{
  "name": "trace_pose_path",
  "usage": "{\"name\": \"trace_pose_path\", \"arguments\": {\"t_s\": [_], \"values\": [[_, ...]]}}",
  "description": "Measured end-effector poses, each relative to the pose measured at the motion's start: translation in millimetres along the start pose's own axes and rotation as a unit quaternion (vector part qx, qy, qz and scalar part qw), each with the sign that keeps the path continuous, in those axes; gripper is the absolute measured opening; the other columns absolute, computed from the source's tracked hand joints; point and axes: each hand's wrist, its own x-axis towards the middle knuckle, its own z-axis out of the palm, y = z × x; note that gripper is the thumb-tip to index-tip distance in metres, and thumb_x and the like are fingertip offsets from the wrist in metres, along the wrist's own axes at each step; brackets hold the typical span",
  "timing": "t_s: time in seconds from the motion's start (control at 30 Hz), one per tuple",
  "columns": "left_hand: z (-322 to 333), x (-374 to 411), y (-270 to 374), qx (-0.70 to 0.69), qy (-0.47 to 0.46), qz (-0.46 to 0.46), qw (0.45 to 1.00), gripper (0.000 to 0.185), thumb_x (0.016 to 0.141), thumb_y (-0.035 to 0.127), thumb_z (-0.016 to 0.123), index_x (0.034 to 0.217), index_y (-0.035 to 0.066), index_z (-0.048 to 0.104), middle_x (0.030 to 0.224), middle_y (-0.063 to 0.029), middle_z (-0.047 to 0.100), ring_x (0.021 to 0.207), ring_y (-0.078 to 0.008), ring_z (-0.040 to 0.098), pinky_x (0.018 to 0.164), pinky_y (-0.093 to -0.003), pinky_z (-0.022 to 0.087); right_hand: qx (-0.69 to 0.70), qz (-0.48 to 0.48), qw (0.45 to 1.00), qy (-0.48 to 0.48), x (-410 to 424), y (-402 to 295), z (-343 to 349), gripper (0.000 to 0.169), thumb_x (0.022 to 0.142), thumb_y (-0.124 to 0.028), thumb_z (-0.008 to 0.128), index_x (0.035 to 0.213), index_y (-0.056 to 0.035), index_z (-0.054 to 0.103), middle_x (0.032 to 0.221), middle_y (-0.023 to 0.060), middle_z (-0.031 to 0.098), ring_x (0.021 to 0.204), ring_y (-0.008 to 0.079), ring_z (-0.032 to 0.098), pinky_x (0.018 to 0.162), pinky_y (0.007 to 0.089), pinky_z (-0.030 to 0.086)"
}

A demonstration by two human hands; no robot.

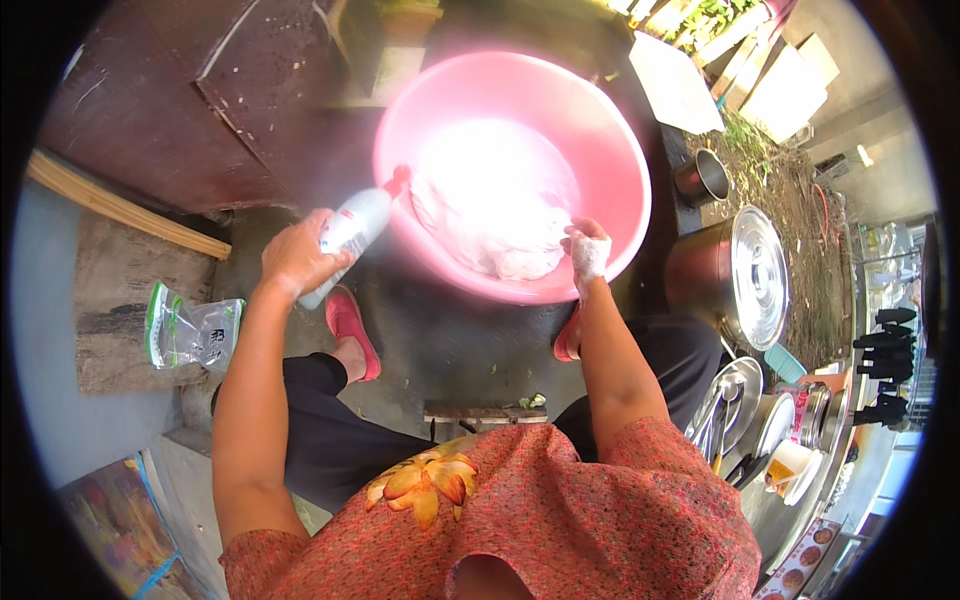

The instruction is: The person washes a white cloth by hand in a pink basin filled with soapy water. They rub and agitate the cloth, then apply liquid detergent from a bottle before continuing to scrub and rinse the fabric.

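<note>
My left hand is closed around a white plastic bottle that bears writing. The bottle tilts up to the right, and its red top reaches the left rim of a large pink plastic basin. Wet white cloth lies in the basin, its upper part washed out by glare. My right hand, covered in suds, is over the basin's lower right side. Its curled fingertips are at the cloth's edge; whether they grip it cannot be made out.
A low wooden stool is in front of my body. On the left, a clear plastic bag rests on a wooden board. To the right stand a large lidded metal pot, a small metal pot and a metal bowl with utensils.
</note>
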Motion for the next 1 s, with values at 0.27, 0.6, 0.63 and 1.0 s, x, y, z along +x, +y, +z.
{"name": "trace_pose_path", "arguments": {"t_s": [0.27,0.6,0.63,1.0], "values": [[-90,-24,-61,-0.422,0.322,0.163,0.832,0.064,0.067,0.015,0.07,0.123,0.003,0.04,0.113,-0.0103,0.051,0.104,-0.0196,0.049,0.091,-0.0322,0.037,0.016,-0.036,0.998,-0.057,3,-10,13,0.021,0.078,-0.002,0.052,0.098,-0.0029,0.059,0.072,0.0068,0.061,0.053,0.0144,0.057,0.048,0.025,0.046],[-6,-179,-225,-0.432,0.487,-0.149,0.744,0.05,0.065,0.013,0.071,0.108,0.003,0.049,0.097,-0.0071,0.059,0.087,-0.0157,0.056,0.078,-0.0287,0.046,-0.063,-0.003,0.992,-0.109,-36,-53,85,0.027,0.076,-0.005,0.058,0.103,-0.0016,0.057,0.077,0.0057,0.06,0.059,0.0129,0.056,0.049,0.0221,0.045],[13,-184,-229,-0.363,0.507,-0.202,0.755,0.05,0.062,0.016,0.073,0.105,0.004,0.05,0.093,-0.0078,0.06,0.085,-0.0151,0.057,0.076,-0.0289,0.046,-0.045,-0.014,0.989,-0.137,-61,-76,112,0.029,0.076,-0.007,0.058,0.104,-0.001,0.057,0.079,0.0059,0.06,0.06,0.0126,0.056,0.05,0.0215,0.045],[60,-165,-174,-0.336,0.467,-0.266,0.774,0.057,0.058,0.023,0.073,0.107,0.008,0.049,0.096,-0.0147,0.058,0.088,-0.0329,0.057,0.075,-0.0377,0.047,-0.25,-0.412,0.569,-0.667,-348,-146,370,0.048,0.072,-0.032,0.071,0.106,-0.0014,0.054,0.079,0.0082,0.062,0.067,0.0174,0.057,0.063,0.0288,0.048]]}}
